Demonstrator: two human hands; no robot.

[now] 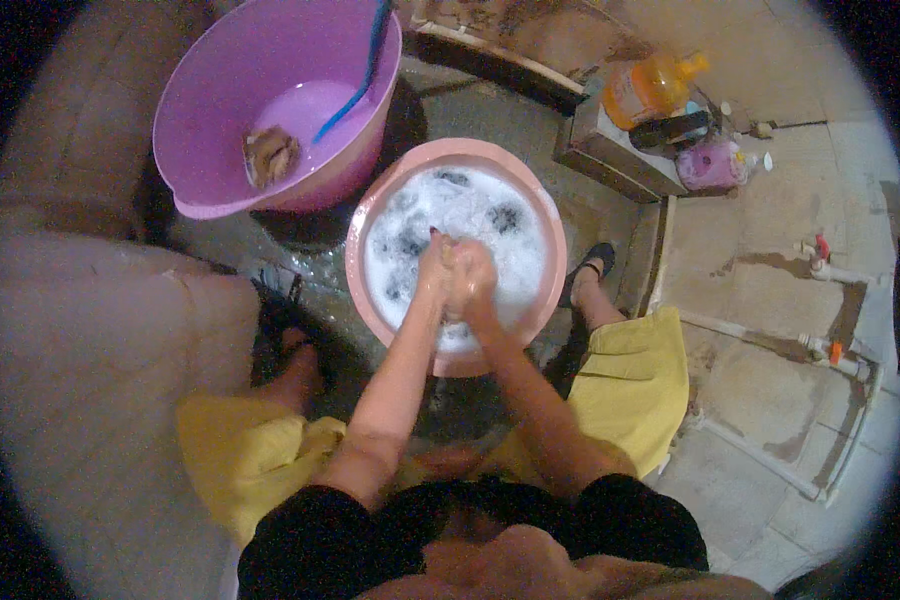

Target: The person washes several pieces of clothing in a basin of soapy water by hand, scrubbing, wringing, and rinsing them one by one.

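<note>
Both hands are pressed together over a round pink basin [363, 290] filled with white suds [520, 262]. My left hand [435, 268] and my right hand [474, 280] are closed against each other, wet and foamy. Whatever they hold between them, if anything, is hidden. Dark patches [505, 217] show through the foam around the hands; whether they are cloth or dark water I cannot tell.
At the far left stands a large purple tub [205, 150] with a blue hose [355, 100] and a bunched brown cloth [271, 156] inside. An orange bottle [642, 95] and a pink container [710, 166] sit on a ledge [610, 150]. Taps and pipes [832, 352] run along the right wall.
</note>
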